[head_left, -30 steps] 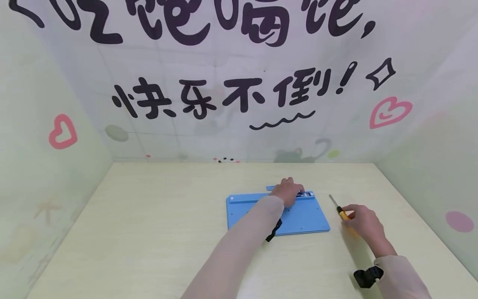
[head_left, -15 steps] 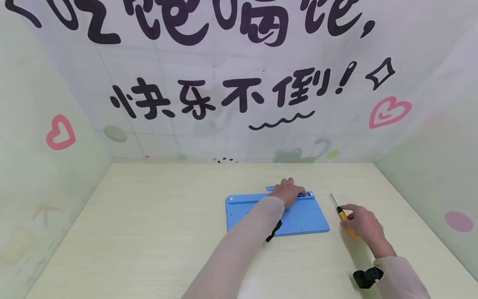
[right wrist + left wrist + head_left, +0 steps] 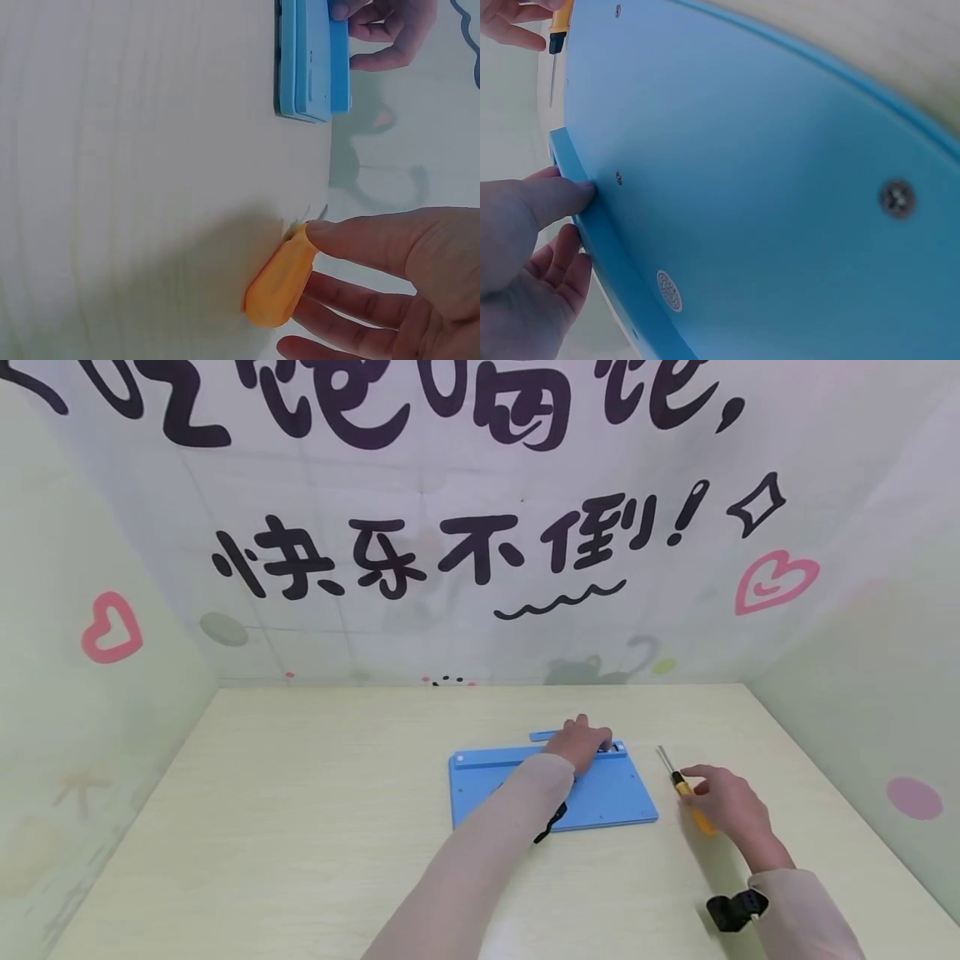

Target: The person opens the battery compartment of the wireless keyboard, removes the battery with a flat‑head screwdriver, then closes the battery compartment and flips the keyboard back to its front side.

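A flat blue keyboard (image 3: 615, 797) lies face down on the table, its underside dotted with small screws. My left hand (image 3: 577, 748) is at the raised bar (image 3: 609, 255) along its far edge. In the left wrist view the thumb presses the bar's near side, with the fingers on its far side. A screwdriver (image 3: 699, 814) with a yellow handle slants beside the keyboard's right side, tip pointing away. My right hand (image 3: 733, 807) pinches it between thumb and fingers; the right wrist view shows the orange-yellow handle (image 3: 279, 286) end-on, close over the table.
A thin blue strip (image 3: 542, 736) lies just behind the keyboard, partly hidden by my left hand. A pale wooden table (image 3: 300, 827) spreads around, bounded by a printed back wall (image 3: 390, 652) and two side walls. Black wrist cameras (image 3: 738, 910) are strapped on the sleeves.
The head view has shifted slightly, so everything sits a little further left. My left fingers move slightly over the bar's right end. My right hand keeps its grip on the screwdriver.
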The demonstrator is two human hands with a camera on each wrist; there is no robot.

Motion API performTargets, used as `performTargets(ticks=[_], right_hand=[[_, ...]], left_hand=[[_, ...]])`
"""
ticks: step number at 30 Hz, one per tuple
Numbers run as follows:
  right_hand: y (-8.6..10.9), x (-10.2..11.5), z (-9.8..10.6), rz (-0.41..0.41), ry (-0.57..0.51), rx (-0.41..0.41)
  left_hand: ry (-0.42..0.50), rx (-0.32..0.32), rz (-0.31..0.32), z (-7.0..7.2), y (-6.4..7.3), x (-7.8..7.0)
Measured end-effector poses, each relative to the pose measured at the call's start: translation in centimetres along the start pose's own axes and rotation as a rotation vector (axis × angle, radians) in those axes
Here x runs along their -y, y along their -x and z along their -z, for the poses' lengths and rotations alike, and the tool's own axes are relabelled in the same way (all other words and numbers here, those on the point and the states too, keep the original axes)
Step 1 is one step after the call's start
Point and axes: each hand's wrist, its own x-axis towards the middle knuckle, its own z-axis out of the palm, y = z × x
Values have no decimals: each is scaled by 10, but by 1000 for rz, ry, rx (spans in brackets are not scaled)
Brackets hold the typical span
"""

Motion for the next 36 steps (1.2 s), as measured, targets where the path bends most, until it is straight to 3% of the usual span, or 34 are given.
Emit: performTargets(ticks=[10, 18, 28, 36], right_hand=[[3, 28, 1, 114, 6, -74], [-4, 53, -21, 159, -4, -34], [-13, 52, -31, 188, -109, -30], [-14, 49, -31, 174, -140, -18]], left_hand=[[11, -11, 23, 0, -1, -2], [7, 13, 15, 0, -4, -2], [-9, 52, -19, 3, -7, 0], [-131, 83, -39, 5, -10, -4]])
